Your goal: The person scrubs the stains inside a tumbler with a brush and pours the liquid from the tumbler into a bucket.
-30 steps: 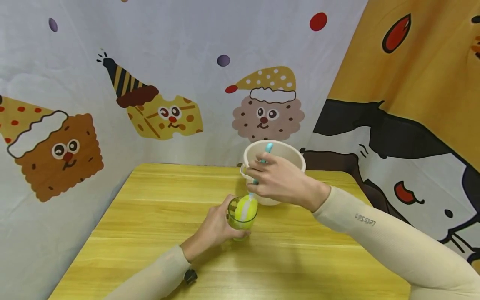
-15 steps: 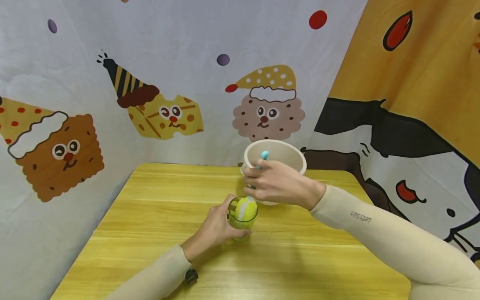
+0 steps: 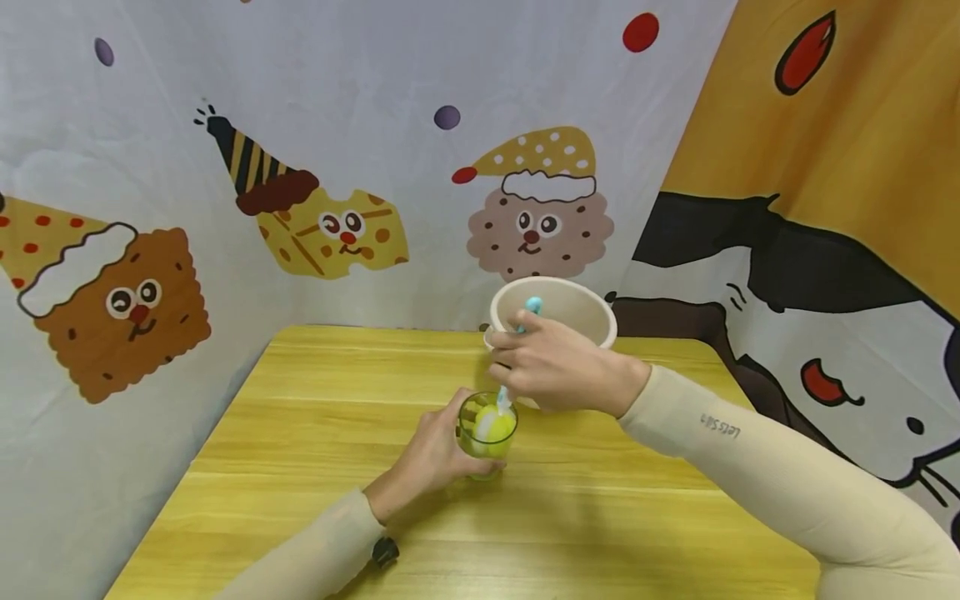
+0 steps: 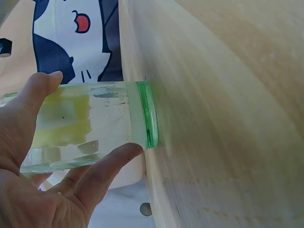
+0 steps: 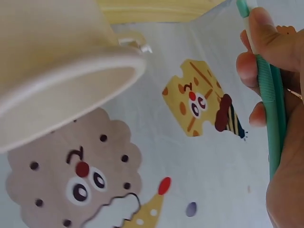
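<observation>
My left hand (image 3: 429, 454) grips a clear drinking glass (image 4: 111, 111) with a green-tinted base, fingers round one side and thumb on the other. It stands upright, its base at the tabletop. A yellow-and-white sponge head (image 3: 495, 427) of a cup brush sits inside it, below the rim. My right hand (image 3: 557, 362) holds the brush's teal handle (image 3: 533, 305) above the glass. Up close in the right wrist view, thumb and fingers wrap the ribbed handle (image 5: 267, 80). The sponge shows only as a yellow shape through the glass wall in the left wrist view.
Just behind my right hand stands a cream bucket (image 3: 577, 308) with a side handle, partly hidden by that hand. All of this is on a yellow wood-grain table (image 3: 315, 417). Cartoon-printed cloth (image 3: 360, 100) hangs behind it and along the sides.
The sponge has sunk deeper into the glass, and my right hand with the brush handle dropped slightly and shifted a little. My left hand and the glass have stayed nearly in place.
</observation>
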`<state>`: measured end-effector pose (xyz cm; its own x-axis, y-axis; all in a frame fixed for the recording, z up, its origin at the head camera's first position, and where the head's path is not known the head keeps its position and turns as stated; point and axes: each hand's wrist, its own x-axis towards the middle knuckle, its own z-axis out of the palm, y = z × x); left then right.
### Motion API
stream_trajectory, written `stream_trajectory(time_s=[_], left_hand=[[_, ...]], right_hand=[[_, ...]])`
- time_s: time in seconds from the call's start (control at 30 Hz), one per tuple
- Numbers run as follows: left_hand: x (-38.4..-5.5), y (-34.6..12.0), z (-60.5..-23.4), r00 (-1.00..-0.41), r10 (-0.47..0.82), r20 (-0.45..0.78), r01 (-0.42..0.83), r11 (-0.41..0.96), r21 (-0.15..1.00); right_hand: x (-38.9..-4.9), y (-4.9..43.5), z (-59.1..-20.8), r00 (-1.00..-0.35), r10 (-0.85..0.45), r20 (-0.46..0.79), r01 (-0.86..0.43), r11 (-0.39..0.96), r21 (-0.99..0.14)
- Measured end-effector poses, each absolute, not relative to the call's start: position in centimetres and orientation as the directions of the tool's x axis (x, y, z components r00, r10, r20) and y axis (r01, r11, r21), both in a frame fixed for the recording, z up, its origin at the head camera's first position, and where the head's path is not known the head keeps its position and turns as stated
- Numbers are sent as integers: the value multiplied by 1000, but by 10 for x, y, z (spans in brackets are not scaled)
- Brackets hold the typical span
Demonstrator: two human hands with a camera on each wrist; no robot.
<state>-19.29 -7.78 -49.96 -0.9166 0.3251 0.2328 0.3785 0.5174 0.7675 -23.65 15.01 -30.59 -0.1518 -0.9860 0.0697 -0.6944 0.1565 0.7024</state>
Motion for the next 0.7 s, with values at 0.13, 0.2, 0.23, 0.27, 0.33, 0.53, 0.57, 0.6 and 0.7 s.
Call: stream_trajectory(time_s=[0.13,0.2,0.23,0.27,0.33,0.53,0.57,0.6,0.7], left_hand=[[-192,-76,-499,-916,326,233,379,517,768],[-192,-76,-498,-917,323,232,378,523,764],[-191,-75,-498,-918,322,231,377,525,763],[-192,-75,-498,-919,320,232,376,529,761],[-192,-74,-497,-920,317,229,373,535,758],[-192,-74,-497,-925,310,221,362,533,765],[-192,-74,-497,-925,309,222,362,533,765],[-192,-74,-497,-924,309,223,362,532,765],[-191,-74,-497,-923,312,226,366,530,765]], right_hand=[[-236,155,-311,-203,-972,117,-746,231,625],[-235,157,-314,-221,-964,148,-755,265,600],[-234,158,-316,-228,-960,164,-756,281,591],[-233,158,-317,-234,-955,181,-757,295,583],[-231,159,-320,-237,-948,214,-755,319,573],[-225,158,-327,-253,-927,277,-740,370,562],[-223,157,-327,-258,-924,281,-736,377,562],[-222,156,-327,-262,-922,286,-732,383,564],[-218,153,-328,-267,-917,297,-713,396,579]])
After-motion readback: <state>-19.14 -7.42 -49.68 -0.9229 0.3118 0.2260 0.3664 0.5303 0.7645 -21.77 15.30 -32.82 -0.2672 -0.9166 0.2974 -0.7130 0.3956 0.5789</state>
